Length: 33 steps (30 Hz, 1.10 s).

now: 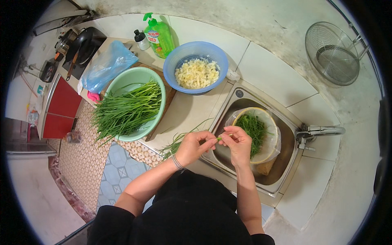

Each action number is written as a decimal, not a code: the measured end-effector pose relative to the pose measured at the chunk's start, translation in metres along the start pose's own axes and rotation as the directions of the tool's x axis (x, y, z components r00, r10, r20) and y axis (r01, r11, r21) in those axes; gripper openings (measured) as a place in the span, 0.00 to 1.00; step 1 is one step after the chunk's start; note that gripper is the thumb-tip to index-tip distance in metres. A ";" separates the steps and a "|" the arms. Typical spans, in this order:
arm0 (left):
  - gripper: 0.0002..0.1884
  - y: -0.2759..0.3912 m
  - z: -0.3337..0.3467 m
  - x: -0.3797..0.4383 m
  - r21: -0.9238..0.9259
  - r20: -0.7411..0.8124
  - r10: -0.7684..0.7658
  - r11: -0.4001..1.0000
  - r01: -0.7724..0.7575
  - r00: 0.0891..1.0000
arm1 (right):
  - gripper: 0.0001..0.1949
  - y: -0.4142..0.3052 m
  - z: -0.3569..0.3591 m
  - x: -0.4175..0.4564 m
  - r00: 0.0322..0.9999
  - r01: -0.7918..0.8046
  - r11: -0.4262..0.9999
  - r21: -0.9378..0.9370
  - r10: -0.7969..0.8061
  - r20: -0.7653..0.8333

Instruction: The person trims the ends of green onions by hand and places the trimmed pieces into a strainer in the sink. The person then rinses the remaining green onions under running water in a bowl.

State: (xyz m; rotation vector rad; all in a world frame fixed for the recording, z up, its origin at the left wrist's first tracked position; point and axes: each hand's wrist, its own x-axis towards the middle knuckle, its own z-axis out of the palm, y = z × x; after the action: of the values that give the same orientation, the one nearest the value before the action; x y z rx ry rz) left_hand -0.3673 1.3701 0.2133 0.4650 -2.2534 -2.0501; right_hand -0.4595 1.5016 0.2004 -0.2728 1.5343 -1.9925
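My left hand (196, 145) pinches a few thin green chive stalks (180, 141), whose leaves trail left past my wrist over the counter. Fingers of my right hand (237, 142) close on the pale end of the same stalks, just left of a yellow-rimmed round container (273, 134). That container stands in the steel sink and has a clear plastic bag over its rim. Green trimmings (252, 125) lie inside it. To the left, a mint-green basin (161, 101) holds a large heap of chives (131, 107), their leaves hanging over its near side.
Behind the basin, a blue colander (171, 78) holds chopped pale vegetable. Further back are a green soap bottle (160, 39), a small black-capped jar (141, 39) and a blue plastic bag (108, 65). A faucet (321, 131) juts over the sink (283, 171). A wire strainer (333, 53) hangs right.
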 end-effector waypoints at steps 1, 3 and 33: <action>0.07 0.000 0.003 0.001 -0.106 0.037 -0.085 0.990 0.088 0.996 | 0.06 0.001 -0.001 0.000 1.000 0.003 0.998 0.064 -0.004 0.010; 0.09 0.001 0.006 0.001 -0.211 0.041 -0.120 0.969 0.126 0.992 | 0.06 0.007 -0.006 -0.001 1.000 0.007 0.982 0.189 -0.012 0.028; 0.05 -0.168 -0.009 0.032 0.733 -0.204 0.272 0.680 -0.038 0.941 | 0.09 0.037 -0.142 0.010 0.952 -0.244 0.315 -0.917 -0.100 -0.288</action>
State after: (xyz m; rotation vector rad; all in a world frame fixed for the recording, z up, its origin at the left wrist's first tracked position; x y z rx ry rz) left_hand -0.3656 1.3411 0.0445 0.5367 -2.6930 -0.8413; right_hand -0.5262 1.6053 0.1198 -0.3510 2.7577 -0.7645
